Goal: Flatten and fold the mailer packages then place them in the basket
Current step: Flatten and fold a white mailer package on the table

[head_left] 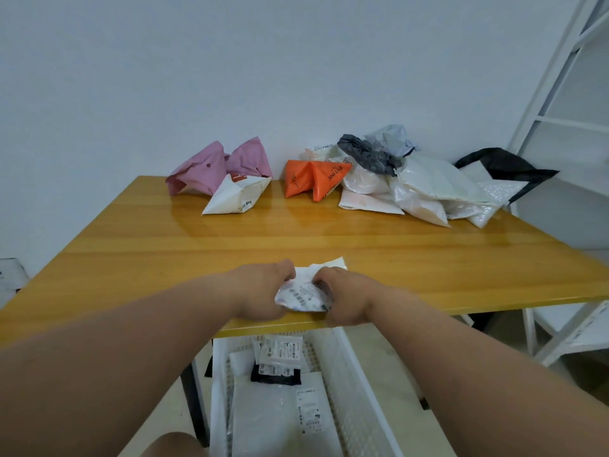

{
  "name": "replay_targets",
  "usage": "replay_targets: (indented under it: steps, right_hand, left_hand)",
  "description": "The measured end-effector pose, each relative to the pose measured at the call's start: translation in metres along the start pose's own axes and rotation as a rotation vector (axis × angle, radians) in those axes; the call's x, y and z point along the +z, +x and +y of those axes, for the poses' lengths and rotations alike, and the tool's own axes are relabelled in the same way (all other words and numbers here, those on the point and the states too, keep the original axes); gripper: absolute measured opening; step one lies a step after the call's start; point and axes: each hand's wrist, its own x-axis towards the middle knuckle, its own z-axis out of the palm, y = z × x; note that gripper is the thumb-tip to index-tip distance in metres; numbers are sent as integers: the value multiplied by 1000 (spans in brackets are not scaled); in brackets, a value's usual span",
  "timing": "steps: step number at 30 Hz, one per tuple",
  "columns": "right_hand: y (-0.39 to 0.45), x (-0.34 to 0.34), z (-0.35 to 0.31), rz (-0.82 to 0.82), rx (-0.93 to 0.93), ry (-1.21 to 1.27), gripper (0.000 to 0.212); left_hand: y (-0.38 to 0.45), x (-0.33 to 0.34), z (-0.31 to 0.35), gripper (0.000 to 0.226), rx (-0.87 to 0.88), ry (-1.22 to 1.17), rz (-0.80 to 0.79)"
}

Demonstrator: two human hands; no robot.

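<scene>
Below me the white basket [346, 384] sits under the table's near edge, already holding flat mailers. Above it my left hand [260, 291] and right hand [342, 298] both pinch a small folded white mailer [304, 293] at that table [164, 258] edge. I judge the fold could spring open if either grip slackens during the drop. Fingertips are hidden beneath it. Farther back, the pink mailer [204, 169], orange mailer [313, 179] and white heap [421, 189] wait unfolded; the heap's count is unclear
</scene>
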Motion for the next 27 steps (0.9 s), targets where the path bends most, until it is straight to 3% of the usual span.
replay_targets:
  steps: [3,6,8,11,14,17,19,21,23,27]
  right_hand:
    - [-1,-18,-4,90,1,58,14]
    - [-6,-44,-6,234,11,112,24]
    - [-7,-58,-8,346,6,150,20]
    - [-4,-68,-13,441,15,127,27]
    - [6,-61,-16,484,68,-59,44]
    - [15,-42,-19,583,-1,-233,48]
    - [23,-29,-21,483,-47,-227,49]
    - [33,-14,-23,271,-50,-170,53]
    - [44,1,-23,114,-50,-139,58]
    - [54,19,-16,62,17,-68,74]
  left_hand:
    - [-5,-24,-1,19,-32,-291,91]
    - [-10,-43,-3,18,-70,-589,226]
    - [-10,-50,-5,20,-111,-764,331]
    - [-2,-52,-10,21,-202,-870,472]
    - [7,-41,-18,32,-326,-801,493]
    - [14,-23,-29,53,-441,-530,479]
    - [18,-14,-34,67,-451,-307,447]
    - [22,-9,-30,64,-381,-168,403]
    - [25,-6,-21,55,-275,-118,260]
    - [34,14,-15,59,-155,-24,2]
